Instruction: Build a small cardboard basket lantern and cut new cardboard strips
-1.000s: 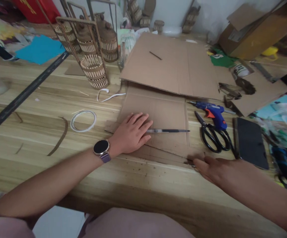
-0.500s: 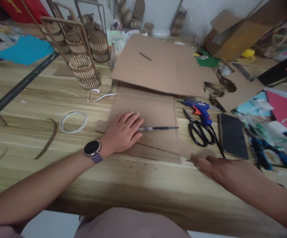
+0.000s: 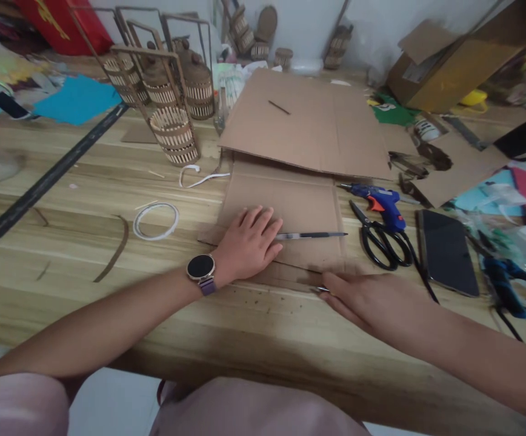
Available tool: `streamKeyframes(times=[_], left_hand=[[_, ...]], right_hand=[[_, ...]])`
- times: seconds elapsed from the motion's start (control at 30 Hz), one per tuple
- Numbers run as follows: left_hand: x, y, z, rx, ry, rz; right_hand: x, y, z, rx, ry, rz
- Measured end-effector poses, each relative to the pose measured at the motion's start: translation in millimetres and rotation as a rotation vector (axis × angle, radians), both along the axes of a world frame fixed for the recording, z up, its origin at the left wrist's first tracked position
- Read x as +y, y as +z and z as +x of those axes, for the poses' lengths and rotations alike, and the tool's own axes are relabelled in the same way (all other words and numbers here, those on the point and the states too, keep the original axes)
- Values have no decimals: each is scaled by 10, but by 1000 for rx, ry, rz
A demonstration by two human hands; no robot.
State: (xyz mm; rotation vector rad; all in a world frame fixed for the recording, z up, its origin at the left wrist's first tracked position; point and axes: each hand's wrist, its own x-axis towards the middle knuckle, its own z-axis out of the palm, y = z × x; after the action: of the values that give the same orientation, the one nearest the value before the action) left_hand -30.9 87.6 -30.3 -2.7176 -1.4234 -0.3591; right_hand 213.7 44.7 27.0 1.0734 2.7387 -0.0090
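Observation:
My left hand (image 3: 250, 245) lies flat with fingers spread, pressing on a sheet of cardboard (image 3: 285, 200) and a cardboard strip (image 3: 306, 257) laid across it. A dark pen (image 3: 317, 235) rests on the sheet, its near end by my left fingers. My right hand (image 3: 358, 297) is closed round a thin tool with a pointed metal tip (image 3: 321, 289); its handle is hidden in the hand. That tip is at the lower right of the cardboard, close to the strip's near edge. Small brown crumbs (image 3: 267, 301) are scattered just in front.
A larger cardboard sheet (image 3: 308, 121) overlaps the far side. On the right are a blue glue gun (image 3: 383, 203), black-handled scissors (image 3: 381, 242) and a phone (image 3: 447, 251). A white tape ring (image 3: 156, 221) lies left, with slatted lantern-like baskets (image 3: 174, 136) behind it.
My right hand has moved left with the tool, from beyond the cardboard's right end to over its near right corner. My left hand stays on the cardboard. The whole view has shifted slightly.

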Motion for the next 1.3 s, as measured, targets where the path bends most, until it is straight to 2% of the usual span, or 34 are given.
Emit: streamKeyframes(times=[0.07, 0.17, 0.27, 0.33, 0.57, 1.0, 1.3], left_hand=[[39, 35, -46, 4, -25, -32], [103, 95, -186, 10, -99, -76], [110, 109, -323, 27, -85, -75], [86, 80, -365, 38, -69, -62], [46, -43, -346, 7, -63, 1], [54, -66, -346, -11, -62, 46], [48, -52, -342, -16, -65, 48]], right_hand=[[61, 67, -274, -54, 20, -89], [135, 192, -636, -168, -27, -135], [174, 263, -875, -215, -26, -177], [191, 247, -961, -206, -8, -177], [237, 68, -1043, -213, -22, -173], [211, 22, -1046, -152, 46, -98], [238, 82, -1092, -189, 53, -116]])
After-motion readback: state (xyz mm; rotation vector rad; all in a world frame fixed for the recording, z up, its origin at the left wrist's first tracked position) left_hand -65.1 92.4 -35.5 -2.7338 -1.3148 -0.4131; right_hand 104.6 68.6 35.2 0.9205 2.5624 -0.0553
